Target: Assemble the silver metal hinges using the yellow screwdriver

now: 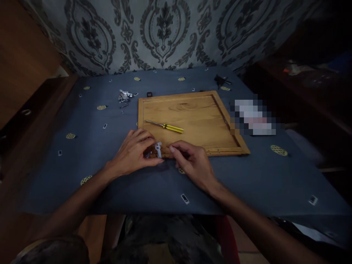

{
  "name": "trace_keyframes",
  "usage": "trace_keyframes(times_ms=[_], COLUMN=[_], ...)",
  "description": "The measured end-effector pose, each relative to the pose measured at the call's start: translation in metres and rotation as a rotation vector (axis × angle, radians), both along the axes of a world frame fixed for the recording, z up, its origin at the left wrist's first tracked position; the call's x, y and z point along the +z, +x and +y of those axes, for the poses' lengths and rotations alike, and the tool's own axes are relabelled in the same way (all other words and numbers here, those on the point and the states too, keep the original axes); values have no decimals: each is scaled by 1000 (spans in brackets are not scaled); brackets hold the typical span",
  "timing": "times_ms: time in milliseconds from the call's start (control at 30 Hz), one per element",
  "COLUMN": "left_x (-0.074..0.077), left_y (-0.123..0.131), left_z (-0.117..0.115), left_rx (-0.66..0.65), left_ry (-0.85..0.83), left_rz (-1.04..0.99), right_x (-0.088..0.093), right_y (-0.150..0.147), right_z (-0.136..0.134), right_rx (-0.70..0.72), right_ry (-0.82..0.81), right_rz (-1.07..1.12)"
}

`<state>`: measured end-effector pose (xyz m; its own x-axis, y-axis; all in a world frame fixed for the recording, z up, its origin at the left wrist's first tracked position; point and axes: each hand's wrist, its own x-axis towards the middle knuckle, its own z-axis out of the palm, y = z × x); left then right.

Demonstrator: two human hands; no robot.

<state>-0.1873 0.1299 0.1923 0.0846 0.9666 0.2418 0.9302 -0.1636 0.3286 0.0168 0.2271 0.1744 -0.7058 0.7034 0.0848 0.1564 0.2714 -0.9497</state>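
A wooden cabinet door (198, 117) with a raised frame lies flat on the blue cloth. At its near edge, left of centre, a silver metal hinge (158, 149) sits against the frame. My left hand (136, 148) curves around this hinge, thumb at its lower end and fingers over the frame's corner. To the right of the hinge, my right hand (192, 157) is closed in a pinch, thumb against forefinger; whatever is between the tips is too small to make out. A screwdriver (173, 128) with a yellow and black handle rests on the panel beyond both hands.
A small pile of silver metal hardware (125, 96) lies left of the door's far corner. A black object (221, 81) is near the back right corner. Beside the door's right side is a blurred-out item (254, 117). Patterned curtain (165, 33) hangs behind the table.
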Motion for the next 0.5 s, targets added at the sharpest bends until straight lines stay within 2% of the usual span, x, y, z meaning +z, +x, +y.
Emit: trace_keyframes(times_ms=[100,167,333,500], left_x=[0,0,1,-3], left_y=[-1,0,0,-2], left_z=[-2,-4,-6,-8], left_rx=[-26,-38,-48,-70], left_ry=[-19,-18,-11,38], left_rz=[13,27,46,55], right_x=[-2,-3,-6,-11], right_y=[-3,-7,-18,-26], right_z=[10,16,23,26], right_rx=[-4,64,191,201], right_ry=[267,336,316,151], right_rz=[-40,-76,-116,-62])
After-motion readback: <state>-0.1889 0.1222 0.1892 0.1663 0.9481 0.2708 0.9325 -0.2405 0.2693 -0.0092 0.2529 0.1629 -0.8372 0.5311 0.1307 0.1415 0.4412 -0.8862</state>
